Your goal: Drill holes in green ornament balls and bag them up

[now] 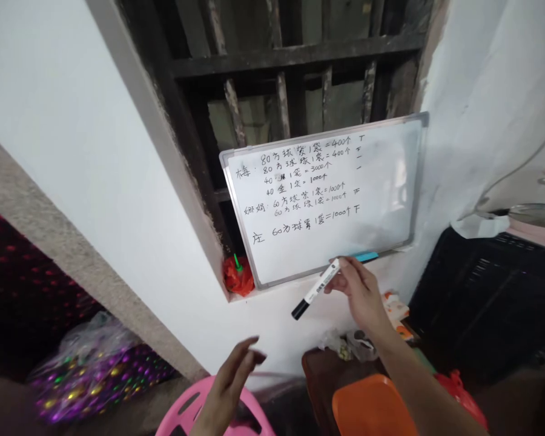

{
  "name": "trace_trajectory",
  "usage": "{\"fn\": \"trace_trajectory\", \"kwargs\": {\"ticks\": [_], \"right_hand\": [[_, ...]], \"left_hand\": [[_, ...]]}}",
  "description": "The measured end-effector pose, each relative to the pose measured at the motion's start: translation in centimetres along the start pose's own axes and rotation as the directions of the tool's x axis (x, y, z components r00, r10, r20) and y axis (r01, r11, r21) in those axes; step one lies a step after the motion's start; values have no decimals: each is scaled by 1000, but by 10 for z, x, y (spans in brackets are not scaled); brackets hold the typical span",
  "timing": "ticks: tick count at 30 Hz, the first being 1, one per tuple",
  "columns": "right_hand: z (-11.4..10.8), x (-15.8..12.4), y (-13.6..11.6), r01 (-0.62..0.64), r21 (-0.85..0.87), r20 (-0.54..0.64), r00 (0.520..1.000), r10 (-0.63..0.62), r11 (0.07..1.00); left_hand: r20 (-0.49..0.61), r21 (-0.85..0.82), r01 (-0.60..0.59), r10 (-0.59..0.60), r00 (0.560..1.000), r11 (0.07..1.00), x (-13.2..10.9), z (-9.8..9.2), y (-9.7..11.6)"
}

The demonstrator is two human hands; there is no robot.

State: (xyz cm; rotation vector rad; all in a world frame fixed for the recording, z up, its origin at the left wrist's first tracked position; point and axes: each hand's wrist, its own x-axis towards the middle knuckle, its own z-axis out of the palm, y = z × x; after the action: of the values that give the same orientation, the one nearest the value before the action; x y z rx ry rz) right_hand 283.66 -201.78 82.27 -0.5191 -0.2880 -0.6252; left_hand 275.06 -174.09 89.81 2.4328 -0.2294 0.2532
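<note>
I saw the black-capped whiteboard marker pinched between the thumb and fingers of the right hand, its long axis slanting down-left toward the left hand, which hung open and empty, well apart. Just above the right hand stood the handwritten whiteboard, a blue marker on its ledge; an orange plastic tray lay below, and a pink plastic stool sat under the left hand.

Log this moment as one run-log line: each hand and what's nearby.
right hand: fingers hold whiteboard marker | left hand: open, empty | nearby: handwritten whiteboard, pink plastic stool
</note>
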Motion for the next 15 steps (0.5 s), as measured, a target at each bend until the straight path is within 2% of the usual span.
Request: {"fn": "trace_trajectory", "kwargs": {"ticks": [1,3,6,9,15], "right_hand": [[11,-8,5,-39,56,11,999,39,998],[28,-20,13,-78,133,-3,997,79,988],[41,-31,20,-54,161,-64,996,65,985],[46,-41,22,-63,140,-75,994,74,988],[55,-65,26,-117,118,25,993,115,986]], "left_hand": [[79,-73,-56,62,995,996,9,4,15],[146,-146,-104,125,981,984,23,13,43],[257,-150,-87,124,959,985,32,24,66],[298,-100,-129,154,942,987,31,29,64],[294,-119,-165,193,936,979,31,25,44]]}}
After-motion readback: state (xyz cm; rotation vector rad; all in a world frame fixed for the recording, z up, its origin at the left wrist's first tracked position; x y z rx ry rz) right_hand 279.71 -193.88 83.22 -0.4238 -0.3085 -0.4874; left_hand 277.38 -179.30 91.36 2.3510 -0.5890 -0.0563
